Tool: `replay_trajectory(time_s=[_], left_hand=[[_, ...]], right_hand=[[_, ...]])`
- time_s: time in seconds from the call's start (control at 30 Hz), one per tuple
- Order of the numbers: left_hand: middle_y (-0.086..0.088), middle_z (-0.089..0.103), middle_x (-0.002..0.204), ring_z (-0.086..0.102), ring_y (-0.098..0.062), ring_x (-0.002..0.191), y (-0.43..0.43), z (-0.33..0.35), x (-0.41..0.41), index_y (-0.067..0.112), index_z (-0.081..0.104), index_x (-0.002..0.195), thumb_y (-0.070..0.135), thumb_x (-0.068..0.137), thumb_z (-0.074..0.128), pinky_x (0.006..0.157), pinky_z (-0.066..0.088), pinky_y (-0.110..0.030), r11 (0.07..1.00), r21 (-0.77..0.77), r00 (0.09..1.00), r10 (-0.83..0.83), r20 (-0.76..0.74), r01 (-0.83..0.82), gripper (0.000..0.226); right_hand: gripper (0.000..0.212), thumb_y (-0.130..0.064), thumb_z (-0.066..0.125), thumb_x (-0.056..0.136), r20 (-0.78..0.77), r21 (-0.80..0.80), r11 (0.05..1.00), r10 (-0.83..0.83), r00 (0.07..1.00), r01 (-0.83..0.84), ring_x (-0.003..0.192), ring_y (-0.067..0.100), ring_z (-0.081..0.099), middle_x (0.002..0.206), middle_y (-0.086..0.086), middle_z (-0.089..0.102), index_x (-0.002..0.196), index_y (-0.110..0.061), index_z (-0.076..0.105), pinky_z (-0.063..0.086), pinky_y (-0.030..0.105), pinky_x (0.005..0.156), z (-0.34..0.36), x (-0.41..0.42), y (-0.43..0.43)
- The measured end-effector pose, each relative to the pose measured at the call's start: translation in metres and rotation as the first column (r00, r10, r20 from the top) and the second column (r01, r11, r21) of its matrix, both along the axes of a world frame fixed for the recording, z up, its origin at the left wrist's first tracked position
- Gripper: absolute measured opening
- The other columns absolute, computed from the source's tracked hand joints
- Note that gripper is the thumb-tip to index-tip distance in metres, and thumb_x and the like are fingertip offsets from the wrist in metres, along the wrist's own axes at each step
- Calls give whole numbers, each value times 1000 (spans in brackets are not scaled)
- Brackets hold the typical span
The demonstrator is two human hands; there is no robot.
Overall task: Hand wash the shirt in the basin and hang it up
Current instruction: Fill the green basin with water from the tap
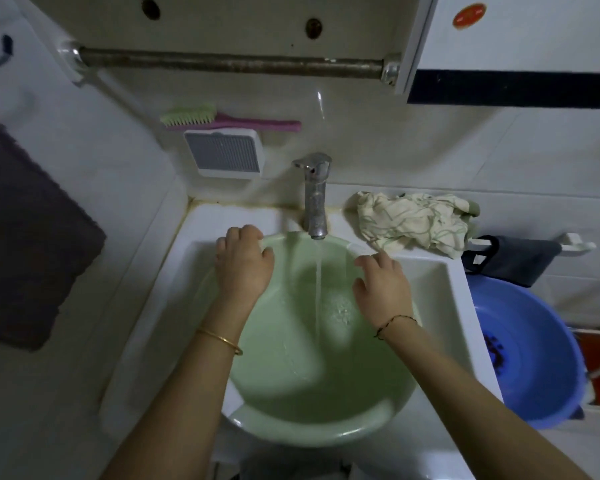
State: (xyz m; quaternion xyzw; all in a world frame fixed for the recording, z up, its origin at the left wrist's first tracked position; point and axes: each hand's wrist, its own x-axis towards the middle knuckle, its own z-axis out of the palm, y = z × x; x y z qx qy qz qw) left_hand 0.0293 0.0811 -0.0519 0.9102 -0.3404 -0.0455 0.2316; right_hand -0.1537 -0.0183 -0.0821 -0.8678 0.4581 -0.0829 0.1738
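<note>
A pale green basin (343,434) sits in the white sink (201,226), and water runs into it from the metal tap (315,199). The shirt (413,220), cream with thin green lines, lies crumpled on the sink ledge to the right of the tap. My left hand (243,265) grips the basin's far left rim, fingers curled over it. Over the basin's right rim my right hand (383,289) is spread with loosely bent fingers; whether it touches the rim I cannot tell. It holds nothing.
A blue basin (534,358) stands to the right of the sink. A dark cloth (510,261) hangs on a small rack above it. A rusty rail (229,62) crosses the wall, with a brush (222,121) and soap holder (226,152) beneath. A dark towel (25,237) hangs left.
</note>
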Motion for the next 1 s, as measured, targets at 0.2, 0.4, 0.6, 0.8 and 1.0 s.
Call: replay_trajectory(time_s=[0.2,0.4,0.6,0.8,1.0], left_hand=[[-15,33,143,30,-34,129,38,-36,-6,14,40,134,22,84,55,106,28,-47,941,327,994,59,90,-85,53],[-12,22,152,27,-35,132,37,-46,-9,17,34,139,20,81,55,107,22,-43,927,341,988,134,79,-153,61],[-10,29,146,32,-34,126,33,-50,-12,17,39,133,21,76,59,103,25,-43,928,333,985,142,96,-166,60],[-10,32,144,33,-33,125,24,-55,-26,17,42,132,23,74,61,102,24,-41,948,275,986,138,97,-160,61],[-10,31,146,32,-34,127,21,-61,-31,16,39,132,25,71,62,104,25,-44,937,288,979,171,113,-197,66]], right_hand=[[41,-12,51,81,-239,-66,995,-85,967,71,131,35,30,133,13,43,122,-9,48,31,50,102,-20,-5,6],[51,-19,51,83,-332,-21,995,-99,938,97,137,30,18,145,9,28,132,-18,39,27,54,105,-33,-11,13],[53,-20,51,82,-330,-56,993,-115,937,102,138,28,17,146,6,26,133,-19,39,24,55,107,-35,-17,12],[50,-21,50,83,-341,-71,983,-184,922,170,137,27,19,145,7,27,132,-17,41,20,53,110,-33,-23,4],[60,-28,54,83,-343,-98,982,-183,921,159,139,26,15,151,4,18,138,-20,32,19,53,110,-38,-23,1]])
